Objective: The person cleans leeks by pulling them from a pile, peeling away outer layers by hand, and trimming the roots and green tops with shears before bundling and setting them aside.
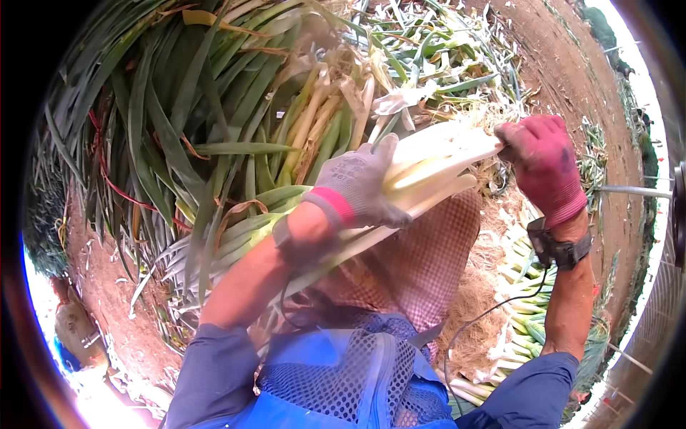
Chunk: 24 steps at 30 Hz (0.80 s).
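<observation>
My left hand [357, 182], in a grey glove with a pink cuff, is closed around a bundle of leeks [436, 161]. The white stalks point up and right, and their green leaves trail down to the left over my lap. My right hand [543, 161], in a red glove, forms a fist at the white root end of the bundle. Its fingertips touch or nearly touch the stalk ends; what they grip, if anything, is hidden.
A large heap of untrimmed leeks [179, 114] lies at the left, tied in places with red string [107, 168]. Leaf scraps [457, 57] cover the ground ahead. Trimmed leeks [525, 314] lie in a row at the right beside a pile of root hairs [468, 322]. A cable [493, 309] runs to my right wrist.
</observation>
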Available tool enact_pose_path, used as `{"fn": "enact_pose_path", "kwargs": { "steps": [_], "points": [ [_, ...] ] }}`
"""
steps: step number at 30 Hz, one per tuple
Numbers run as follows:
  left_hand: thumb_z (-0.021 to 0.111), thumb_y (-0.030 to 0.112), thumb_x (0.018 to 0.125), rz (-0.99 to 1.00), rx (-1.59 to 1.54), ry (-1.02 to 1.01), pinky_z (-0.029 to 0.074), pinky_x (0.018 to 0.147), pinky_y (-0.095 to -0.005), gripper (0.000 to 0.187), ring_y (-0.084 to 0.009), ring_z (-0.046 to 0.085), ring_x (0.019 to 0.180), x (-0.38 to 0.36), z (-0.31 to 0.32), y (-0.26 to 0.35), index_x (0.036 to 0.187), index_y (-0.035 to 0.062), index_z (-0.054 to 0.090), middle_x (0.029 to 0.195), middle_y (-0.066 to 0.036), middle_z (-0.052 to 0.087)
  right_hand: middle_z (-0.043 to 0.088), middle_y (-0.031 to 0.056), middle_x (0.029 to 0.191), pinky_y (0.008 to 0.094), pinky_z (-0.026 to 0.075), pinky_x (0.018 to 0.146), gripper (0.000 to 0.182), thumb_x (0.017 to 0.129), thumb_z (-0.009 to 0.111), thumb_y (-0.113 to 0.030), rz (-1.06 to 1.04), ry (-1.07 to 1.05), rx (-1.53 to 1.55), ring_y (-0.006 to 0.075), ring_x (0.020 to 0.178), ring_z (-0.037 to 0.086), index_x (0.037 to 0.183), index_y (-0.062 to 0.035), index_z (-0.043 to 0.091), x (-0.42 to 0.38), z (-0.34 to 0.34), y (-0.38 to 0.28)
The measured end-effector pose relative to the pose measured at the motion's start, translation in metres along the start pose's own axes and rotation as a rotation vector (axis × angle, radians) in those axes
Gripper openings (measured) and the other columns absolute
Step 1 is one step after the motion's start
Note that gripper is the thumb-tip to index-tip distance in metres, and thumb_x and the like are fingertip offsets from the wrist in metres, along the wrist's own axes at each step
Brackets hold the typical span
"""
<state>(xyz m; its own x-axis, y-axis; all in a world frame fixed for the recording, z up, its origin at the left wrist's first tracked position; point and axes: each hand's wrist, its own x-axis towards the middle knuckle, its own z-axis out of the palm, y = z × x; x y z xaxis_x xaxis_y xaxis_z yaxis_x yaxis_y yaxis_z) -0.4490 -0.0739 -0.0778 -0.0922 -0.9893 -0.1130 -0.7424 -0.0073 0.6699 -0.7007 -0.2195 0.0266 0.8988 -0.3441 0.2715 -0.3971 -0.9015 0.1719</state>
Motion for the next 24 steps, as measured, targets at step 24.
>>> {"fn": "enact_pose_path", "kwargs": {
  "steps": [24],
  "points": [
    [0.092, 0.054, 0.06, 0.029, -0.195, -0.182, 0.052, 0.104, -0.0422, 0.111, -0.0397, 0.067, 0.117, 0.009, 0.004, -0.026, 0.149, 0.0034, 0.05, 0.128, -0.025, 0.068, 0.068, 0.0094, 0.104, 0.0453, 0.047, 0.093, 0.05, 0.077, 0.076, -0.028, -0.074, -0.404, 0.089, 0.0284, 0.101, 0.067, 0.123, -0.0115, 0.064, 0.028, 0.078, -0.076]
  ]
}}
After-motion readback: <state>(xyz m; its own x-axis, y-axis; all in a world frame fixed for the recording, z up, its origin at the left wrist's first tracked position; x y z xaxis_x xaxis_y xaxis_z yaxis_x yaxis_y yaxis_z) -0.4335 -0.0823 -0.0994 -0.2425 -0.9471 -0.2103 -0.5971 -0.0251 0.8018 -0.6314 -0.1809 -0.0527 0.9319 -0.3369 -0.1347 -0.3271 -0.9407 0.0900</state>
